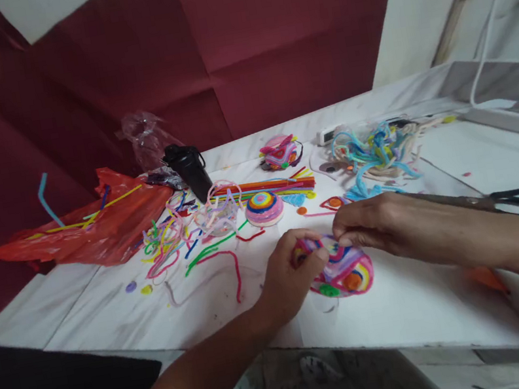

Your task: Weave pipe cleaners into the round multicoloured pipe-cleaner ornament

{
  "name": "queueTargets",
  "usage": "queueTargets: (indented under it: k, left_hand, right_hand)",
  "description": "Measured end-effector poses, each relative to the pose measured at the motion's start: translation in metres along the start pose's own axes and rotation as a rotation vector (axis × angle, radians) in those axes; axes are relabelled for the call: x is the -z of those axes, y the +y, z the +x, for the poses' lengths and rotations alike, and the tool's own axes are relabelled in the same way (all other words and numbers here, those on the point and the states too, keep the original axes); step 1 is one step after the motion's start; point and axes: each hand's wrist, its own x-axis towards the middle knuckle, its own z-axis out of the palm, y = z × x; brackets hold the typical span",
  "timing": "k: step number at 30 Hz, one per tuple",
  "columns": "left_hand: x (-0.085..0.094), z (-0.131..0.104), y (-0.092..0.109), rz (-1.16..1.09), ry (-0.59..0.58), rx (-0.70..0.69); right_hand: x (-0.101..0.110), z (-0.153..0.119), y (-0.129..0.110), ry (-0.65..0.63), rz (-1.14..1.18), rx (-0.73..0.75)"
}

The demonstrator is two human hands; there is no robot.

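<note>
Both hands were on a multicolour coiled pipe-cleaner disc (345, 271) lying flat on the white table (109, 306), near centre. Left hand (289, 274) gripped its left edge, right hand (369, 226) pinched its far edge, fingertips nearly meeting. Farther back: small striped dome (264, 208), straight pipe-cleaner bundle (268, 187), loose scraps (171, 236) to the left, red plastic bag (91, 232) far left, black cup (190, 169), light-blue tangle (372, 152). Scissors (515, 205) lay right, behind the right forearm.

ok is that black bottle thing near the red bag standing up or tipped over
Tipped. The black bottle leans with its cap end raised toward the red plastic bag and its base pointing down toward the coloured pipe cleaners.
</note>
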Motion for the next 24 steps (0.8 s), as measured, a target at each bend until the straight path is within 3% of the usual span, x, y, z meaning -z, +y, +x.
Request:
queueTargets:
  k: [16,24]
  left_hand:
    - [-0.005,-0.001,0.009,0.005,0.026,0.056]
    - [-0.006,0.0,0.009,0.016,0.033,0.07]
  right_hand:
    - [-0.024,-0.015,-0.01,0.174,-0.198,-0.112]
    - [-0.038,-0.021,-0.014,0.306,-0.288,-0.097]
